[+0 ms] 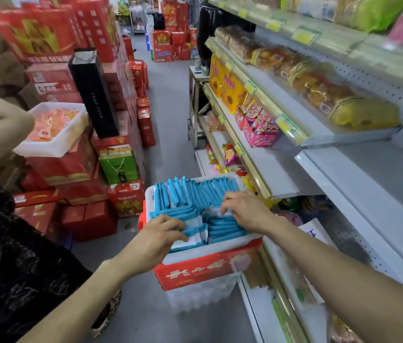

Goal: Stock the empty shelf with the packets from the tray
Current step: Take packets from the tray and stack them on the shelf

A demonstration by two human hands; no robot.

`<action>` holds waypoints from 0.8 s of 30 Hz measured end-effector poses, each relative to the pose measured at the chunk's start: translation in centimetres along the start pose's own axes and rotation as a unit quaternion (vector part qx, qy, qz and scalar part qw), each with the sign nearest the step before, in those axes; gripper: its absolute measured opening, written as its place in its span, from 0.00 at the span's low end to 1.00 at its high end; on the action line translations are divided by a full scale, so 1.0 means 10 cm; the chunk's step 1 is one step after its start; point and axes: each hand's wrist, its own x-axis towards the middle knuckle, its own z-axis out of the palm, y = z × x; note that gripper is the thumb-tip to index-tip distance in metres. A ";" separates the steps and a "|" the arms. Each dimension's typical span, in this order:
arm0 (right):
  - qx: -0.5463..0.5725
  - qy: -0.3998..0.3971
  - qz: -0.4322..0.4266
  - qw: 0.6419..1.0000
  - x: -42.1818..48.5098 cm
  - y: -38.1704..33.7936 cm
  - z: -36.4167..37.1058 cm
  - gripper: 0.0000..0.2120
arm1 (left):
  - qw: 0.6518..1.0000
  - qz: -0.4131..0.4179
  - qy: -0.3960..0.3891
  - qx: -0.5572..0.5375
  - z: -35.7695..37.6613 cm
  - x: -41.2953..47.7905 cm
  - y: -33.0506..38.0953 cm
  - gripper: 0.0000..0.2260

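The white tray point(208, 249) sits on a red box point(205, 269), its right edge close against the shelving. Left of the tray, a strip of bare aisle floor point(168, 107) runs ahead. The tray holds blue packets point(195, 194), standing on edge in rows. The left hand point(156, 241) grips a bundle of packets at the tray's near-left corner. The right hand point(247, 209) has its fingertips bent down among the centre rows, and its hold cannot be determined. The empty shelf point(369, 174) lies right of and above the tray.
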 end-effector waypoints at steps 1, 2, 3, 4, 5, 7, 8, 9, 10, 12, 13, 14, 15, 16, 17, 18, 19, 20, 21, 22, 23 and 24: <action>0.010 0.014 0.001 1.000 -0.02 0.03 -0.01 0.20 | 1.000 0.007 -0.001 0.000 0.01 0.00 0.00 0.13; 0.023 0.029 0.004 0.999 -0.05 0.06 -0.03 0.21 | 1.000 0.013 -0.003 0.003 0.01 -0.01 0.00 0.13; 0.038 0.043 0.007 0.998 -0.09 0.08 -0.08 0.20 | 1.000 0.019 -0.002 0.011 0.01 -0.01 -0.01 0.14; 0.052 0.053 0.010 0.997 -0.13 0.09 -0.14 0.20 | 0.999 0.025 -0.003 0.026 0.01 -0.01 -0.03 0.14; 0.066 0.061 0.011 0.996 -0.17 0.10 -0.20 0.18 | 0.998 0.030 -0.011 0.048 0.01 -0.02 -0.06 0.14; 0.095 0.079 0.009 0.992 -0.26 0.14 -0.32 0.15 | 0.995 0.034 -0.046 0.080 0.02 -0.03 -0.11 0.16; 0.111 0.087 0.009 0.990 -0.30 0.17 -0.37 0.14 | 0.994 0.034 -0.066 0.084 0.02 -0.03 -0.14 0.18; 0.125 0.092 0.008 0.988 -0.35 0.20 -0.42 0.13 | 0.992 0.034 -0.084 0.084 0.01 -0.03 -0.16 0.19; 0.136 0.095 0.010 0.986 -0.40 0.23 -0.47 0.12 | 0.991 0.033 -0.099 0.084 0.01 -0.01 -0.18 0.20; 0.158 0.101 0.015 0.982 -0.52 0.28 -0.58 0.12 | 0.989 0.028 -0.118 0.079 -0.04 0.04 -0.19 0.22; 0.168 0.108 0.019 0.980 -0.59 0.30 -0.64 0.12 | 0.989 0.025 -0.125 0.075 -0.08 0.07 -0.18 0.24; 0.173 0.117 0.026 0.978 -0.66 0.32 -0.70 0.12 | 0.989 0.023 -0.127 0.069 -0.12 0.12 -0.17 0.25; 0.175 0.123 0.033 0.976 -0.75 0.33 -0.76 0.12 | 0.990 0.021 -0.125 0.060 -0.17 0.17 -0.16 0.26; 0.175 0.127 0.041 0.975 -0.83 0.36 -0.80 0.12 | 0.992 0.019 -0.119 0.049 -0.23 0.24 -0.14 0.26; 0.174 0.130 0.050 0.975 -0.92 0.39 -0.85 0.12 | 0.993 0.018 -0.111 0.037 -0.29 0.33 -0.12 0.27; 0.170 0.132 0.063 0.975 -1.01 0.43 -0.88 0.12 | 0.994 0.022 -0.101 0.031 -0.37 0.45 -0.09 0.27; 0.166 0.137 0.075 0.974 -1.11 0.47 -0.92 0.13 | 0.995 0.030 -0.089 0.029 -0.45 0.58 -0.05 0.27; 0.164 0.142 0.084 0.973 -1.20 0.51 -0.95 0.13 | 0.995 0.041 -0.079 0.032 -0.53 0.72 0.00 0.26; 0.165 0.148 0.096 0.970 -1.32 0.56 -0.98 0.14 | 0.996 0.055 -0.069 0.033 -0.61 0.87 0.08 0.25; 0.167 0.150 0.112 0.968 -1.44 0.61 -1.02 0.15 | 0.995 0.068 -0.060 0.029 -0.67 1.03 0.18 0.25; 0.170 0.150 0.132 0.965 -1.58 0.64 -1.07 0.16 | 0.995 0.083 -0.052 0.020 -0.72 1.18 0.29 0.24; 0.174 0.148 0.151 0.962 -1.73 0.67 -1.11 0.18 | 0.994 0.099 -0.045 0.010 -0.75 1.34 0.42 0.23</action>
